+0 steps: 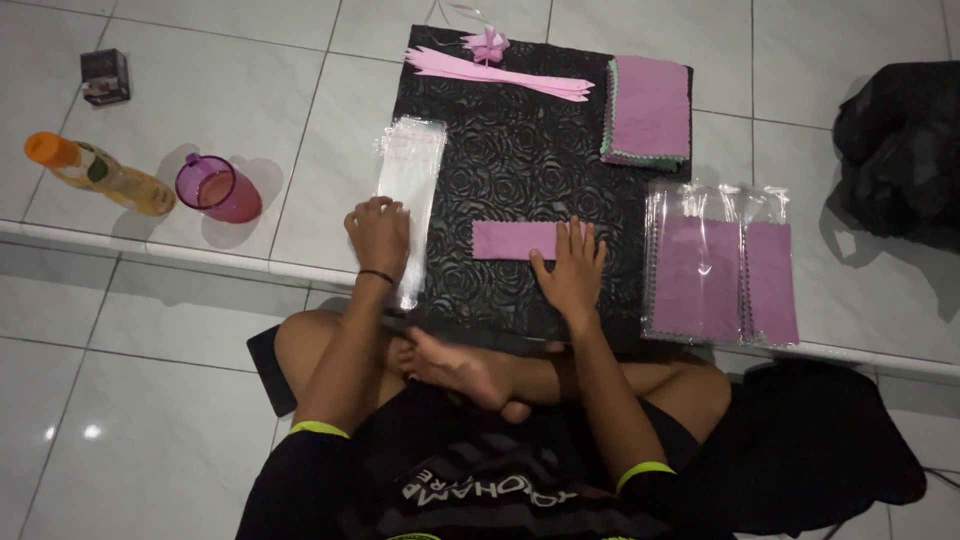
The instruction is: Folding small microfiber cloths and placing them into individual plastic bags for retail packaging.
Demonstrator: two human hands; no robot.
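Landmark: black rose-embossed mat (520, 160) on tiled floor.

- Folded purple cloth (515, 240) at mat's near-centre, lying flat.
- Right hand (570, 268) flat on cloth's right end, fingers spread, gripping nothing; apparently pinning fold in place.
- Left hand (378, 232) off mat's left edge, palm down on stack of clear plastic sleeves (410, 190), fingers loosely curled; within easy reach, likely to peel one.
- Bagged purple cloths (720, 270) right of mat, set apart.
- Unfolded cloth pile (648, 110) on mat's far-right corner.
- Pink ribbon strips (500, 72) along mat's far edge.
- Pink cup (218, 188) and orange-capped bottle (95, 172) well left of mat.
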